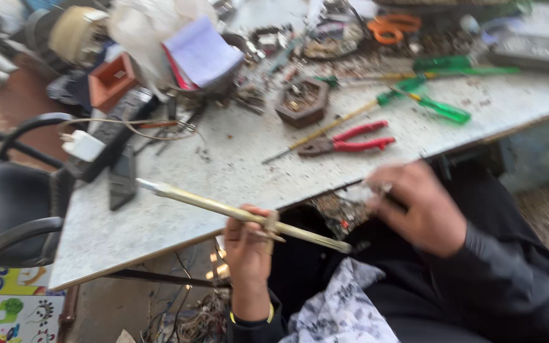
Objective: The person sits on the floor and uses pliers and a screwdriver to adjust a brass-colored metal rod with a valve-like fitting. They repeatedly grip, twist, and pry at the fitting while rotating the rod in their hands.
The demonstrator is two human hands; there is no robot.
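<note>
My left hand (249,251) is closed around a long thin yellowish rod-like tool (223,208) that slants from the bench top down to my lap. My right hand (417,206) is blurred; its fingers pinch a small shiny part (382,188) with a thin dark wire, close to the rod's lower end. Both hands hover over my dark-clothed lap at the front edge of the grey workbench (179,209).
On the bench lie red-handled pliers (351,141), green-handled screwdrivers (436,108), orange scissors (392,26), a small brown tray (302,100), a notebook (201,54), a white plug (84,145) and cluttered parts. A black chair (7,203) stands at left. Tangled wires lie below.
</note>
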